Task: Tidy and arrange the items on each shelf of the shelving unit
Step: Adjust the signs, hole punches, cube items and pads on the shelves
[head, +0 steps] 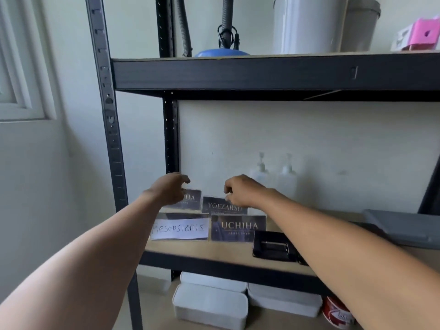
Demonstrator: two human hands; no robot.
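Four signs stand on the middle shelf (214,254). The left hand (167,190) and right hand (240,190) reach over the back signs (225,206), fingers curled, holding nothing. A bump could tip the front signs (238,228).

Middle shelf: 4 name signs (238,227), 2 pump bottles (260,173), 1 black hole punch (273,246), 1 grey tray (402,226). Below: 3 white boxes (210,306). Top: 2 tall canisters (307,25).
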